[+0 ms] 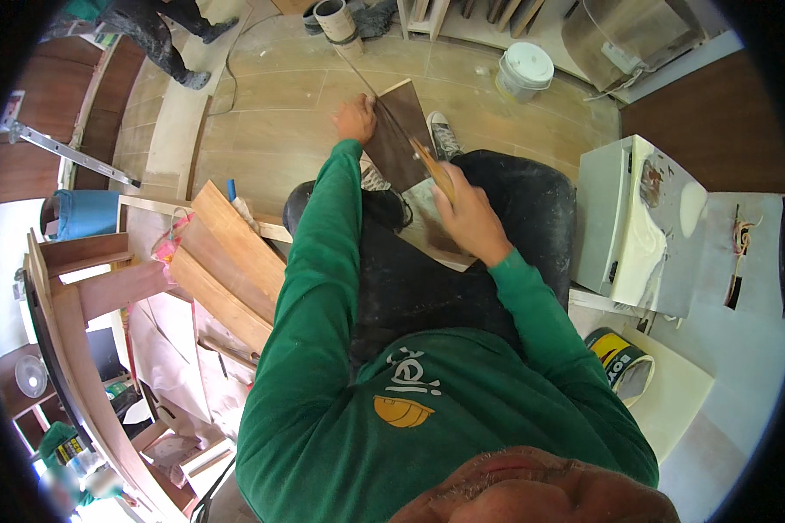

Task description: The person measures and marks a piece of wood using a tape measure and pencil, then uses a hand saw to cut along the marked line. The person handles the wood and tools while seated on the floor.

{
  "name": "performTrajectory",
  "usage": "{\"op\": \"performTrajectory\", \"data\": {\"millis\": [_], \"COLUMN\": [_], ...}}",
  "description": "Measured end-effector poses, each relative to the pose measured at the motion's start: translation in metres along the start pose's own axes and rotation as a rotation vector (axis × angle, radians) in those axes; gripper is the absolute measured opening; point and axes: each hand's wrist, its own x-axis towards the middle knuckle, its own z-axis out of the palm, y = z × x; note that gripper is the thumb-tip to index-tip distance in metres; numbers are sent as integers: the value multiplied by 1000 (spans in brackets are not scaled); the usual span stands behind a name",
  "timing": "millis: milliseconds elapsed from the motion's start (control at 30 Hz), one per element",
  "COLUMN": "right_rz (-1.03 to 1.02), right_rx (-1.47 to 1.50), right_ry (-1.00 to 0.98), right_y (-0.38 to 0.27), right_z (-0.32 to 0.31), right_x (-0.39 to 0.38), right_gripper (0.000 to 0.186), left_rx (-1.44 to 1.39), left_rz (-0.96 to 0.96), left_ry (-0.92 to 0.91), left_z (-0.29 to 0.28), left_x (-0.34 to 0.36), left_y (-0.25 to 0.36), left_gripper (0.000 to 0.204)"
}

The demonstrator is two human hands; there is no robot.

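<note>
In my right hand (473,213) is the wooden handle of a handsaw (392,120), whose thin blade points away to the upper left. The blade lies across a dark brown board (401,161) held between my legs, with a pale edge at its far end. My left hand (355,118) is closed on the board's left edge, close beside the blade. Its fingertips are partly hidden. Below the brown face, a pale wooden piece (432,222) shows between my thighs; I cannot tell whether it belongs to the same board.
A white lidded bucket (525,70) stands on the tiled floor, ahead and right. To my right is a white cabinet (604,218) and an open tin (621,362). Wooden planks (222,279) lean at my left. Another person's legs (153,44) show at the far left.
</note>
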Motion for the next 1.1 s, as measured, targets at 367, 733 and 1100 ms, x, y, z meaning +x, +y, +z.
{"op": "performTrajectory", "data": {"millis": [367,733,1100], "right_rz": [-52,-2,20], "right_rx": [54,72,10], "right_ry": [38,18,-43], "right_y": [2,15,-3], "right_z": [-12,9,-62], "right_x": [-59,13,-123], "right_gripper": [47,45,49], "left_rx": [-47,-62,-46], "left_rz": [3,70,-33], "left_ry": [-53,25,-1], "left_z": [1,-4,10], "left_x": [-2,-7,9], "left_y": [-8,8,-20], "left_gripper": [37,38,35]}}
